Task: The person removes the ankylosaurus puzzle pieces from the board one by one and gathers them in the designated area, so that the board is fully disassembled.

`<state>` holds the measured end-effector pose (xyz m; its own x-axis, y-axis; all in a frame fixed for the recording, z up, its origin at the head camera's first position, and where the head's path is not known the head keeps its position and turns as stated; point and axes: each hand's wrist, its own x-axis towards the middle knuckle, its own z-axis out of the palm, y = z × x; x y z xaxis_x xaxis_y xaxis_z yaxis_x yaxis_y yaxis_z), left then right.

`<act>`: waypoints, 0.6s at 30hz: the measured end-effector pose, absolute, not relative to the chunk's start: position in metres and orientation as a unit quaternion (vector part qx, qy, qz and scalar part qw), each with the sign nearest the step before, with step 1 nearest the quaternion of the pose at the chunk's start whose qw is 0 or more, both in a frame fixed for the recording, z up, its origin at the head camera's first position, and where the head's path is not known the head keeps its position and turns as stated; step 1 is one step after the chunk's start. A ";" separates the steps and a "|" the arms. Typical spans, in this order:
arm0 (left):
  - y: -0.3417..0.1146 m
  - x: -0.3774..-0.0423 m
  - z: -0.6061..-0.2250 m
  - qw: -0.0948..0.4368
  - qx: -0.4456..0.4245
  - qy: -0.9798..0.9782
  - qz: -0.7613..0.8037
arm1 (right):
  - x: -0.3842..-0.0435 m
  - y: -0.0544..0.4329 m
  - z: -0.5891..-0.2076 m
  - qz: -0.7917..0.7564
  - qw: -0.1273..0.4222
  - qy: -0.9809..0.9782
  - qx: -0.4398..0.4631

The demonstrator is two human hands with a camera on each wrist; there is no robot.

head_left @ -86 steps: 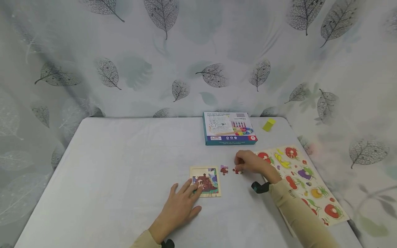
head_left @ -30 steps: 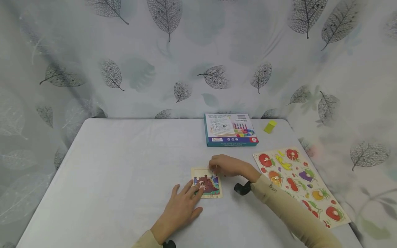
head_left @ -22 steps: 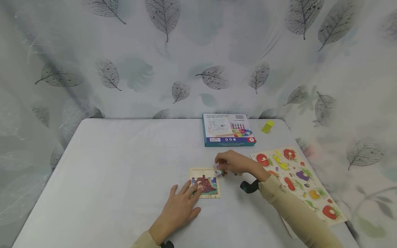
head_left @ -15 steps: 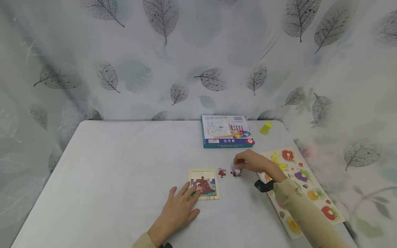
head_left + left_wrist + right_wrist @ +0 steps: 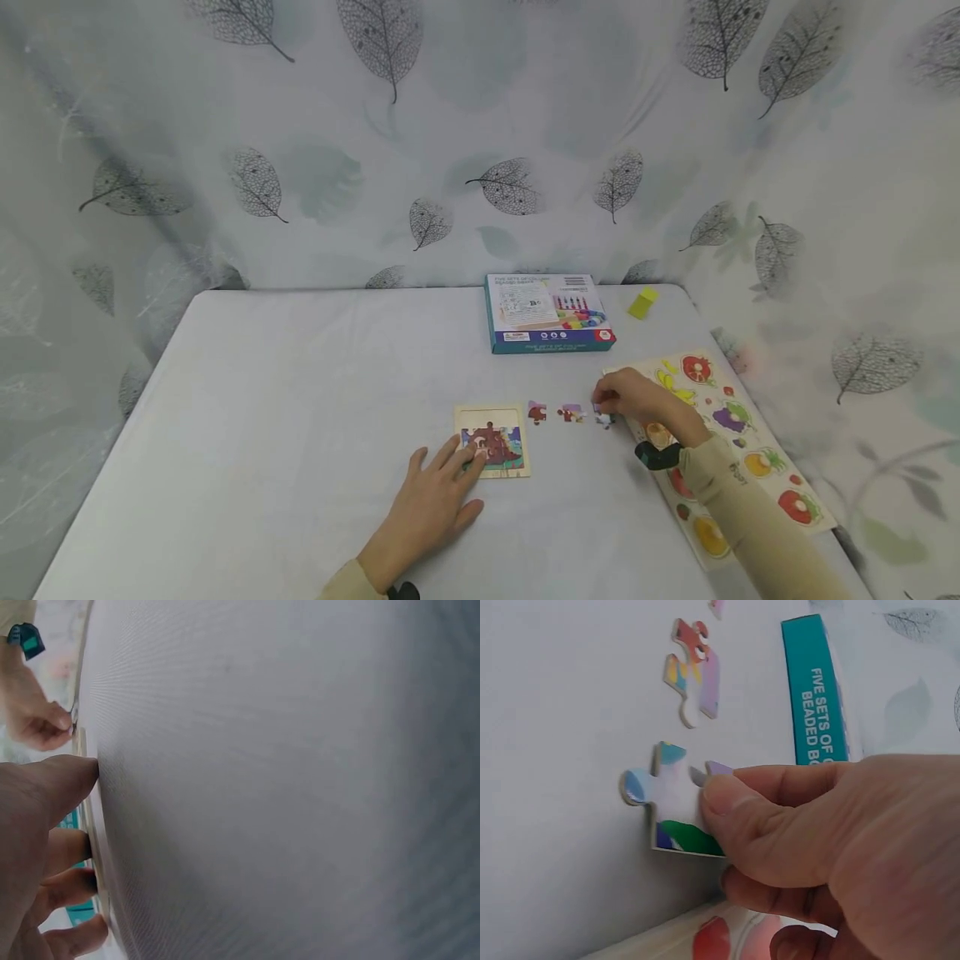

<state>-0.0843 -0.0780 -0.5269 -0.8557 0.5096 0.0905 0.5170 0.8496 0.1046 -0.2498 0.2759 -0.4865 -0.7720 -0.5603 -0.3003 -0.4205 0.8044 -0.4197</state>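
My left hand (image 5: 431, 508) lies with spread fingers on the lower left of a small wooden jigsaw tray (image 5: 480, 409). Fitted pieces fill its lower part with a reddish-brown dinosaur picture, and bare wood shows along the top. Between thumb and finger, my right hand (image 5: 637, 400) pinches a jigsaw piece (image 5: 676, 796), white with a green patch and tilted up close over the cloth. To its left lie a purple-and-brown piece (image 5: 572, 413) and, nearer the tray, a brown piece (image 5: 537, 412). In the left wrist view, the left fingers (image 5: 75, 934) sit at the tray's edge.
A teal-sided "Five Sets" bead box (image 5: 551, 312) stands at the back, with a yellow-green block (image 5: 643, 303) to its right. On the right lies a fruit puzzle board (image 5: 817, 523), partly under the right forearm. A leaf-print curtain (image 5: 337, 150) hangs behind the table.
The piece from the tray's upper right has come out, and my right hand has carried it rightward past the two loose pieces. My left hand has stayed on the tray.
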 end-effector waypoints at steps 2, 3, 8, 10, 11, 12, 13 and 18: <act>-0.078 -0.085 -0.527 0.026 -0.266 -0.962 -0.062 | -0.248 0.277 -0.489 -0.162 0.197 0.930 -0.264; -0.077 -0.085 -0.527 0.025 -0.265 -0.962 -0.061 | -0.248 0.277 -0.490 -0.160 0.189 0.931 -0.267; -0.077 -0.085 -0.526 0.036 -0.266 -0.961 -0.061 | -0.245 0.276 -0.494 -0.148 0.155 0.937 -0.274; -0.077 -0.086 -0.526 0.042 -0.267 -0.961 -0.061 | -0.244 0.275 -0.494 -0.146 0.148 0.940 -0.271; -0.077 -0.086 -0.526 0.043 -0.267 -0.961 -0.060 | -0.243 0.275 -0.493 -0.146 0.144 0.941 -0.269; -0.077 -0.086 -0.527 0.043 -0.267 -0.961 -0.060 | -0.242 0.274 -0.493 -0.147 0.140 0.943 -0.264; -0.077 -0.086 -0.527 0.041 -0.266 -0.961 -0.059 | -0.241 0.273 -0.492 -0.146 0.134 0.945 -0.259; -0.078 -0.085 -0.528 0.028 -0.264 -0.962 -0.055 | -0.236 0.254 -0.480 -0.154 0.089 0.950 -0.258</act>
